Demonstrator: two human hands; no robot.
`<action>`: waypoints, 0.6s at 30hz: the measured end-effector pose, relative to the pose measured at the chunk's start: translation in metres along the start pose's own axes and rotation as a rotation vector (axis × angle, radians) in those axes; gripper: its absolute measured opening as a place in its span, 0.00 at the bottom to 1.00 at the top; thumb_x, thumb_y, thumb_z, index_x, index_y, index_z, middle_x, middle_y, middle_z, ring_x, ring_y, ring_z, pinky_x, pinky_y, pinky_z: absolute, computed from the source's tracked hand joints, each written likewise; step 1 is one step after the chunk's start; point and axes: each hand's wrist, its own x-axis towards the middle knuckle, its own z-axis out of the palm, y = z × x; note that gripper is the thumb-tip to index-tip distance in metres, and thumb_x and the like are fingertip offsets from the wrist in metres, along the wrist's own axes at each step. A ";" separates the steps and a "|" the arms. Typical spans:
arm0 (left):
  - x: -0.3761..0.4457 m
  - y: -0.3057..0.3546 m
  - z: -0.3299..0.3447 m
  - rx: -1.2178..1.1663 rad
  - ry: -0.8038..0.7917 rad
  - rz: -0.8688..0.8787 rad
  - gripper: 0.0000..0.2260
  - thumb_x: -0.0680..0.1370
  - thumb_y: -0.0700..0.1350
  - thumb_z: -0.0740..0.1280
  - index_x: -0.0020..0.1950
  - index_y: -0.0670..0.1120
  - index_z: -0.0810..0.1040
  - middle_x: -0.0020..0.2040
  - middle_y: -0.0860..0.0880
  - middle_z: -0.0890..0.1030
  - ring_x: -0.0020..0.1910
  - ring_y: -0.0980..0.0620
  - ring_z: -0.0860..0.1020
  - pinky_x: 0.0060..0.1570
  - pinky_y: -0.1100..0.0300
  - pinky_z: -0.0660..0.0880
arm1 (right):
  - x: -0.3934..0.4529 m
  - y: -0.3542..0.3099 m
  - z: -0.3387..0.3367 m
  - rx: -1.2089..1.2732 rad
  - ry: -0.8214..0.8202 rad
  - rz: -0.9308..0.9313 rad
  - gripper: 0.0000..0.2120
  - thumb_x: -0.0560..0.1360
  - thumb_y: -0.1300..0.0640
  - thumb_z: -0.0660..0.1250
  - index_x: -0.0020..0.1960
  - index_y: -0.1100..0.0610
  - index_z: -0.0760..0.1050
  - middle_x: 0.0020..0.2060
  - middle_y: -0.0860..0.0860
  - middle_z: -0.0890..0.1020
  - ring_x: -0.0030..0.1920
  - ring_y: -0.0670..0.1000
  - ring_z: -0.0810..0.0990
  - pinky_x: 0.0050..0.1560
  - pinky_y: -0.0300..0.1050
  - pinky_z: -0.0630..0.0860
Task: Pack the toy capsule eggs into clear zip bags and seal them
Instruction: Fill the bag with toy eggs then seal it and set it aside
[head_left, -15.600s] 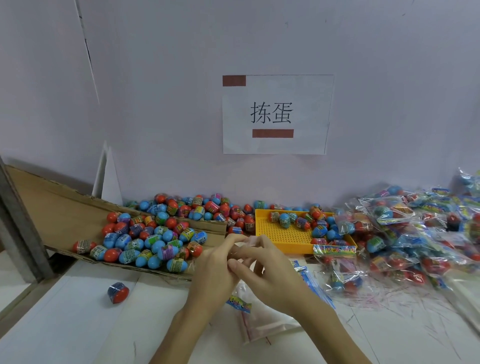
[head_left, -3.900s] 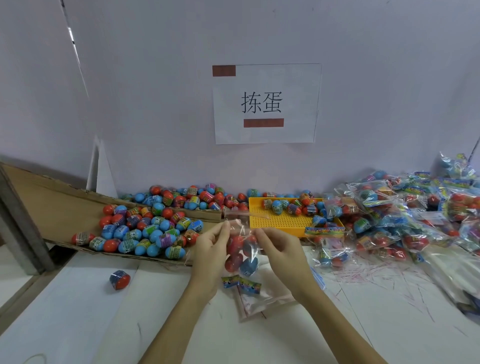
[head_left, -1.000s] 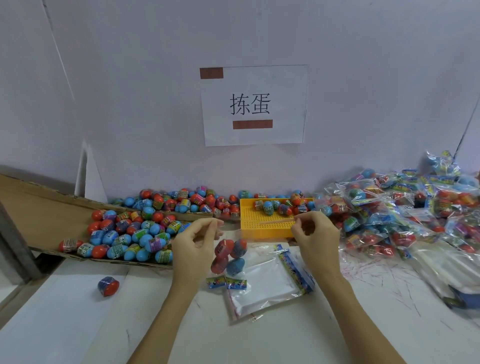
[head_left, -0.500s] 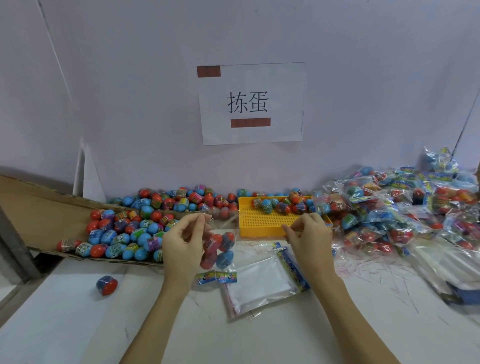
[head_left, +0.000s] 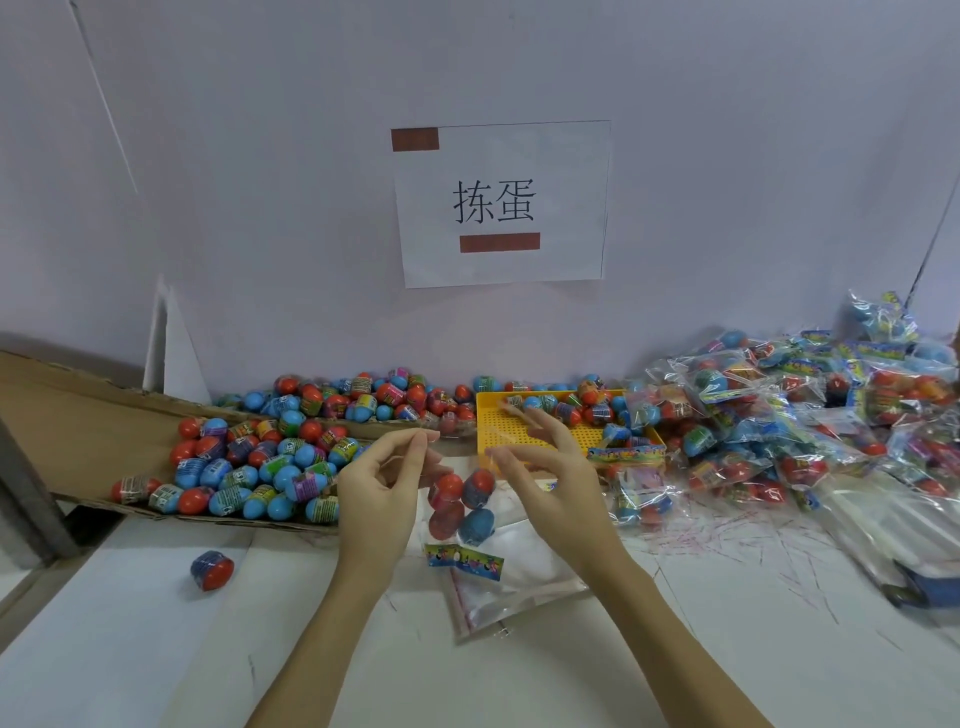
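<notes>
A clear zip bag (head_left: 460, 506) with several red and blue capsule eggs hangs above the table between my hands. My left hand (head_left: 376, 493) pinches the bag's top left corner. My right hand (head_left: 550, 483) pinches the top edge on the right. A colourful label strip (head_left: 464, 560) dangles at the bag's bottom. Beneath it lies a stack of empty zip bags (head_left: 514, 582). Loose eggs (head_left: 260, 467) are heaped on a cardboard sheet to the left.
A yellow perforated tray (head_left: 540, 431) with a few eggs stands behind my hands. Filled bags (head_left: 789, 431) pile up at the right. One stray egg (head_left: 211, 570) lies on the white table at the left. A paper sign (head_left: 501, 202) hangs on the wall.
My right hand has slid left along the bag's top edge, closer to my left hand. The bag still hangs between them.
</notes>
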 end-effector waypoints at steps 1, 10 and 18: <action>0.000 -0.001 0.000 -0.007 0.003 -0.005 0.07 0.83 0.40 0.67 0.53 0.49 0.85 0.41 0.50 0.86 0.42 0.50 0.86 0.43 0.61 0.83 | 0.000 -0.002 0.001 0.005 -0.003 0.003 0.11 0.79 0.44 0.67 0.54 0.45 0.86 0.76 0.41 0.67 0.72 0.41 0.67 0.65 0.40 0.69; 0.001 -0.006 0.001 0.011 0.001 -0.022 0.06 0.82 0.41 0.69 0.53 0.51 0.85 0.44 0.53 0.87 0.43 0.54 0.87 0.41 0.63 0.83 | -0.003 -0.004 0.006 0.073 0.102 0.048 0.04 0.76 0.53 0.74 0.48 0.54 0.85 0.54 0.48 0.81 0.53 0.45 0.81 0.49 0.34 0.80; 0.005 -0.006 -0.003 -0.169 -0.105 -0.237 0.06 0.80 0.42 0.70 0.53 0.45 0.86 0.45 0.46 0.88 0.46 0.48 0.87 0.45 0.62 0.83 | -0.001 0.004 -0.003 0.329 0.085 0.156 0.04 0.76 0.61 0.74 0.51 0.54 0.84 0.38 0.47 0.87 0.39 0.49 0.86 0.40 0.41 0.83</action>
